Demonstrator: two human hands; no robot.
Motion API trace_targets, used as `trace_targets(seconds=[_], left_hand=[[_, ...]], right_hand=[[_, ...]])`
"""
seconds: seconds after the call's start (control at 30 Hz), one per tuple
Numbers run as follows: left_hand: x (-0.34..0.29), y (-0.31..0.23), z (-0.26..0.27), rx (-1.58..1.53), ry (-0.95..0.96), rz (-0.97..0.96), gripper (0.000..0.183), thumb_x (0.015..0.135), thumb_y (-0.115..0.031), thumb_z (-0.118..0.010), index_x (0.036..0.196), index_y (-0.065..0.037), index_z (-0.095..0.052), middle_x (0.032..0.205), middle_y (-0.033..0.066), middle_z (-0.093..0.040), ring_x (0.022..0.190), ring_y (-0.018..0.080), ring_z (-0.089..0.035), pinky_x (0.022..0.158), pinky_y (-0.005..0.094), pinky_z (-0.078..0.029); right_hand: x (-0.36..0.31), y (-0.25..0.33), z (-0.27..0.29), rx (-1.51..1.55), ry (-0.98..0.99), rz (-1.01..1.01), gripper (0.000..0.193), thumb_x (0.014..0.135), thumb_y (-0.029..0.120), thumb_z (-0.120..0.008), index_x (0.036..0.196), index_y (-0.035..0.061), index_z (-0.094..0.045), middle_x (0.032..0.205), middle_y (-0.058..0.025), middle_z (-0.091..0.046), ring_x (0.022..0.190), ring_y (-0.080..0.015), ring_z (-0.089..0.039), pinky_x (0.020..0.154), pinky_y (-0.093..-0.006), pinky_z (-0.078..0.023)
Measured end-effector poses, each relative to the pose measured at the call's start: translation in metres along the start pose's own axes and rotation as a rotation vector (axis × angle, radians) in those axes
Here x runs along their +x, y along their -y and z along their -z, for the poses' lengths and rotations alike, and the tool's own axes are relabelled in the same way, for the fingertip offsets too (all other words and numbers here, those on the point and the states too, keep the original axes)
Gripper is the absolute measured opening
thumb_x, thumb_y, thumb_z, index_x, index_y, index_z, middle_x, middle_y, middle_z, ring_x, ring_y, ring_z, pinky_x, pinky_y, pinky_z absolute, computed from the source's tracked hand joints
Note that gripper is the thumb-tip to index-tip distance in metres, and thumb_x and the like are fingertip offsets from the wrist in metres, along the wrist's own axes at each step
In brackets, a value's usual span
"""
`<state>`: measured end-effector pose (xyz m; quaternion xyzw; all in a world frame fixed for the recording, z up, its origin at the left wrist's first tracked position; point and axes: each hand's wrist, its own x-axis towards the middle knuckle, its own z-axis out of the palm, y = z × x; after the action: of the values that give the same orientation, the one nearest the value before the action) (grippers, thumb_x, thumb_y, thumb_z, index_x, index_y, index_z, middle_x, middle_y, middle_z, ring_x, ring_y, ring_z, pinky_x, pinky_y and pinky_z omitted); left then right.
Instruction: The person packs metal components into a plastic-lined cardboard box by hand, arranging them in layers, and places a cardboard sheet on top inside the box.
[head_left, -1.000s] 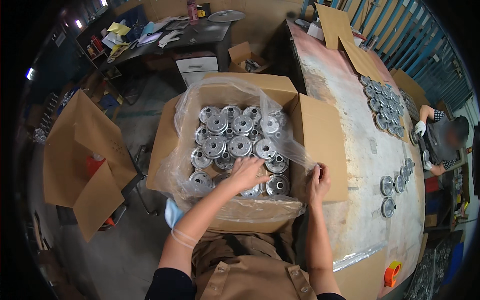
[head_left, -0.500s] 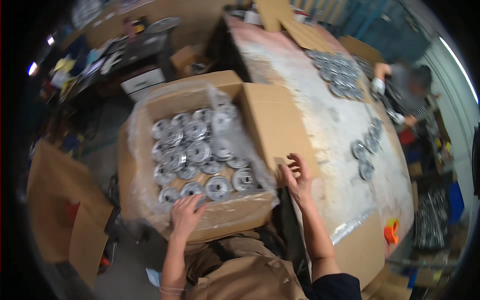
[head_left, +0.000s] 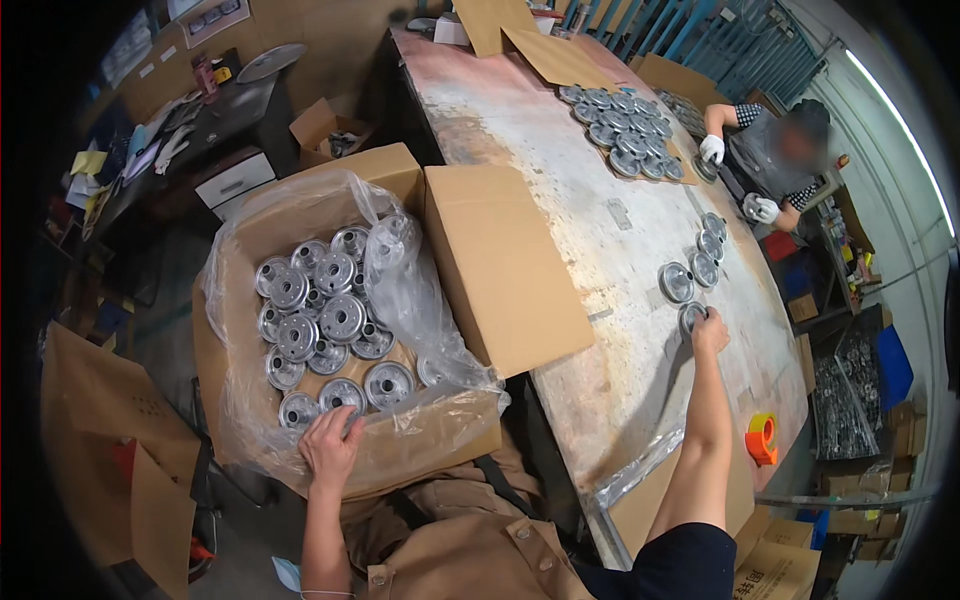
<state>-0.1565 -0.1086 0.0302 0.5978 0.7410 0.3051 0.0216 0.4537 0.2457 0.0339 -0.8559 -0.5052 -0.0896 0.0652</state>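
My right hand (head_left: pixel 711 333) is closed on the rim of a round silver metal wheel (head_left: pixel 691 318) at the table's middle right. Several like wheels (head_left: pixel 676 282) lie just beyond it in a short cluster. At the near wall of the cardboard box, my left hand (head_left: pixel 331 445) rests with fingers extended over the clear plastic liner (head_left: pixel 420 422). Inside the box, several silver wheels with hub holes (head_left: pixel 342 318) are stacked in layers, the nearest ones close to my left fingertips. The liner partly covers the wheels on the box's right side.
An open box flap (head_left: pixel 510 270) extends over the worn table (head_left: pixel 580 230). At the far side stand rows of wheels (head_left: pixel 625 130), near a co-worker (head_left: pixel 775 150) in white gloves. An orange and yellow tape roll (head_left: pixel 762 440) sits at the table's near right edge.
My right hand has reached from beside the box flap out to the right and taken hold of a wheel on the table. My left hand stays at the box's near edge.
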Motion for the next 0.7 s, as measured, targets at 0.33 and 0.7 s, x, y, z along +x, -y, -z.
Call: trace_targets(seconds=[0.33, 0.7], left_hand=[[0.001, 0.001, -0.005, -0.002, -0.039, -0.013, 0.027, 0.084, -0.031, -0.073, 0.098, -0.008, -0.070, 0.090, 0.0091, -0.071, 0.080, 0.0292, -0.068, 0.069, 0.0386, -0.052], [0.002, -0.001, -0.004, 0.000, -0.052, 0.058, 0.027, 0.081, -0.030, -0.076, 0.099, -0.010, -0.071, 0.087, 0.0077, -0.071, 0.079, 0.0274, -0.068, 0.068, 0.0373, -0.053]], right_hand=[[-0.066, 0.035, 0.024, 0.984, -0.183, 0.180, 0.035, 0.079, 0.017, -0.079, 0.111, 0.0051, -0.071, 0.092, -0.0106, -0.074, 0.084, -0.0187, -0.069, 0.081, -0.0320, -0.051], [-0.285, 0.212, 0.106, 2.157, 1.725, -0.649, 0.034, 0.093, 0.027, -0.064, 0.119, 0.0063, -0.062, 0.112, -0.0127, -0.069, 0.104, -0.0299, -0.066, 0.085, -0.0492, -0.056]])
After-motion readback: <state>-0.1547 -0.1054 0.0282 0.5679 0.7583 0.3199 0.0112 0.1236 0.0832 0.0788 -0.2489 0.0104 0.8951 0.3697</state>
